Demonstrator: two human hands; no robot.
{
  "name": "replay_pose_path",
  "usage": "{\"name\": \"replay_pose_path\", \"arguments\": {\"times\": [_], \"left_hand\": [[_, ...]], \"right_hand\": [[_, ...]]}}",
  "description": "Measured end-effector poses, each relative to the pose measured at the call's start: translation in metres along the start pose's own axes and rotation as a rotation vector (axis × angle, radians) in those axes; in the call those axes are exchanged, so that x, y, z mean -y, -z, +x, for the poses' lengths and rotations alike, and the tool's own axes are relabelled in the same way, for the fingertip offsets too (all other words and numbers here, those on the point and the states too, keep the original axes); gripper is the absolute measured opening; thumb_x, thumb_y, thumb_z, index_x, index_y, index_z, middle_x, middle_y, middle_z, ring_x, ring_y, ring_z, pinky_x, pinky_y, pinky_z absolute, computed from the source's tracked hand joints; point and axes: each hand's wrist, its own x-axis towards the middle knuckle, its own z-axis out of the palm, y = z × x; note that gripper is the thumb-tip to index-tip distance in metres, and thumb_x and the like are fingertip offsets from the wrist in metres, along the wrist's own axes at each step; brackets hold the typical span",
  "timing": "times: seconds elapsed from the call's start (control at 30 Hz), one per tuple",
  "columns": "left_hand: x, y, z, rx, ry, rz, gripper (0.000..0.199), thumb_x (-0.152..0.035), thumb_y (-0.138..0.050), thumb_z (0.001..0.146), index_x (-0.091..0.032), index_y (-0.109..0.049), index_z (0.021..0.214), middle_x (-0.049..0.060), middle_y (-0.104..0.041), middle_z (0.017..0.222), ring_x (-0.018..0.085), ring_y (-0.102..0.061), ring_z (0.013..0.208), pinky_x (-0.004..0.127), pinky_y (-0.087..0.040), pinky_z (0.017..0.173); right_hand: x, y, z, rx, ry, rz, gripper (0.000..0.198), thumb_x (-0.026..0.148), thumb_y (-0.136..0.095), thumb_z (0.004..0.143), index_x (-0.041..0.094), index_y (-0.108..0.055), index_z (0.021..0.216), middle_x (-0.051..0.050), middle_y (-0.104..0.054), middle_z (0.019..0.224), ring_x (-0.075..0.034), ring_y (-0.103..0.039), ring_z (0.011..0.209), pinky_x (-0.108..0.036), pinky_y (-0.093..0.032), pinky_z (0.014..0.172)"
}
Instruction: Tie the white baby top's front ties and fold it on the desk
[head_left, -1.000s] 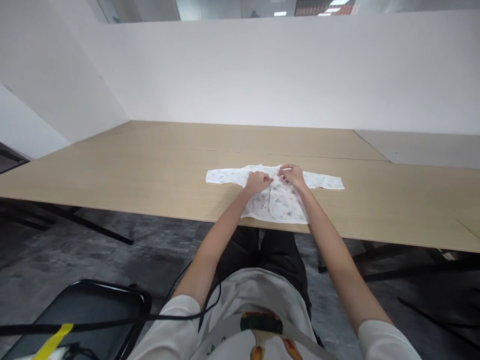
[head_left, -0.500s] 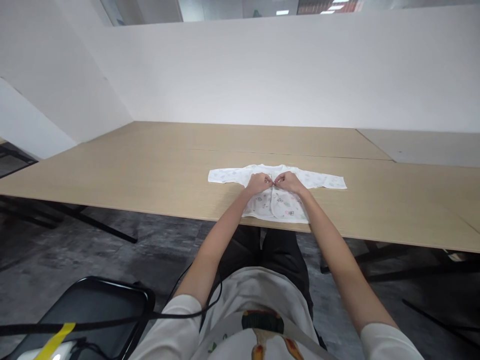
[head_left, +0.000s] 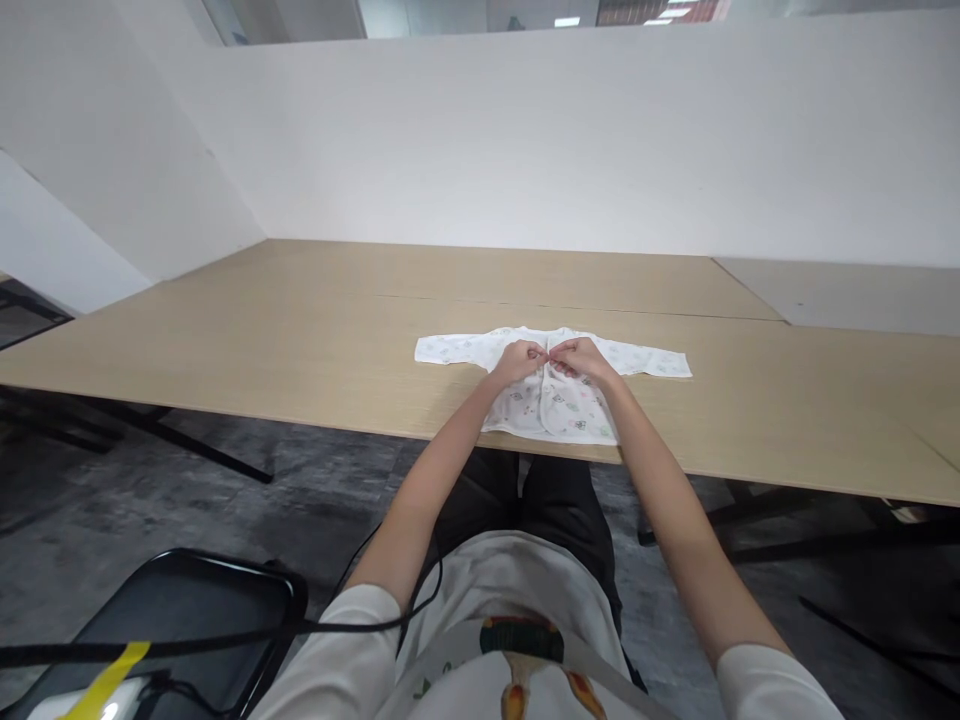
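A small white baby shirt (head_left: 577, 418) with a faint coloured print lies front up on the table, its sleeves spread to both sides. Its front edges meet down the middle. My left hand (head_left: 523, 360) is closed in a pinch on the upper part of that front opening. Close beside it, my right hand (head_left: 579, 357) pinches the same opening from the other side, fingertips nearly touching those of the left. What lies right between the fingertips is too small to make out. The shirt's lower hem rests near the table's front edge.
The wooden table (head_left: 300, 330) runs wide to both sides, backed by a white partition wall (head_left: 480, 150). A black chair (head_left: 195, 600) stands at the lower left, with a black cable (head_left: 360, 630) crossing above it to my body.
Both hands stay at the shirt's front opening, lifted very slightly, and the right hand's fingers have shifted a little. The shirt lies where it was.
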Motion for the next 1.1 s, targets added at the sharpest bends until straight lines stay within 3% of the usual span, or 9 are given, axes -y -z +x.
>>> {"name": "replay_pose_path", "arguments": {"times": [0.13, 0.3, 0.43, 0.5, 0.6, 0.77, 1.1], "left_hand": [[0.0, 0.001, -0.001, 0.03, -0.03, -0.035, 0.04, -0.045, -0.055, 0.078, -0.01, -0.073, 0.086, 0.002, -0.064, 0.07, 0.011, -0.051, 0.063, 0.022, -0.037, 0.061], [-0.004, 0.004, -0.002, 0.07, -0.012, -0.04, 0.031, -0.038, -0.057, 0.076, -0.012, -0.073, 0.083, 0.003, -0.066, 0.074, 0.012, -0.054, 0.068, 0.023, -0.039, 0.064], [-0.011, 0.01, -0.009, 0.109, 0.01, -0.03, 0.035, -0.043, -0.058, 0.075, -0.011, -0.068, 0.064, -0.001, -0.052, 0.055, 0.01, -0.044, 0.056, 0.023, -0.031, 0.053], [-0.013, 0.014, -0.015, 0.175, -0.008, -0.057, 0.04, -0.048, -0.058, 0.075, -0.011, -0.066, 0.06, -0.002, -0.047, 0.051, 0.009, -0.039, 0.052, 0.023, -0.028, 0.051], [-0.014, 0.02, -0.024, 0.289, -0.043, -0.114, 0.036, -0.046, -0.063, 0.071, -0.011, -0.071, 0.069, 0.0, -0.054, 0.056, 0.008, -0.042, 0.054, 0.023, -0.032, 0.053], [-0.011, 0.023, -0.03, 0.377, -0.045, -0.12, 0.031, -0.038, -0.067, 0.066, -0.01, -0.075, 0.077, 0.0, -0.056, 0.056, 0.007, -0.039, 0.051, 0.022, -0.031, 0.052], [-0.011, 0.024, -0.028, 0.385, -0.043, -0.127, 0.028, -0.035, -0.068, 0.065, -0.009, -0.074, 0.074, 0.0, -0.057, 0.056, 0.006, -0.039, 0.05, 0.022, -0.031, 0.051]], "right_hand": [[-0.001, 0.002, 0.001, 0.002, -0.058, 0.103, 0.019, 0.016, -0.068, 0.072, 0.014, -0.061, 0.09, -0.002, -0.064, 0.063, -0.009, -0.056, 0.05, -0.017, -0.039, 0.041], [-0.002, 0.006, 0.002, 0.017, -0.114, 0.146, 0.024, 0.007, -0.065, 0.073, 0.015, -0.056, 0.093, 0.0, -0.063, 0.058, -0.009, -0.054, 0.044, -0.017, -0.04, 0.04], [0.0, 0.013, 0.002, 0.012, -0.105, 0.166, 0.021, 0.006, -0.064, 0.072, 0.015, -0.055, 0.088, 0.0, -0.063, 0.057, -0.01, -0.057, 0.046, -0.017, -0.041, 0.041], [0.0, 0.017, 0.0, 0.07, -0.08, 0.136, 0.016, 0.01, -0.067, 0.071, 0.015, -0.057, 0.082, -0.002, -0.066, 0.063, -0.009, -0.057, 0.048, -0.017, -0.042, 0.042], [0.0, 0.023, -0.004, 0.258, -0.05, 0.052, 0.013, 0.021, -0.071, 0.07, 0.012, -0.062, 0.074, -0.005, -0.067, 0.068, -0.008, -0.056, 0.05, -0.016, -0.041, 0.043], [-0.001, 0.024, -0.008, 0.635, -0.028, -0.183, 0.024, 0.034, -0.077, 0.064, 0.012, -0.069, 0.069, -0.001, -0.06, 0.052, -0.007, -0.048, 0.042, -0.019, -0.036, 0.04], [0.002, 0.012, -0.009, 0.634, -0.006, -0.237, 0.019, 0.03, -0.077, 0.059, 0.014, -0.068, 0.061, 0.003, -0.052, 0.045, -0.006, -0.04, 0.038, -0.019, -0.032, 0.038]]}}
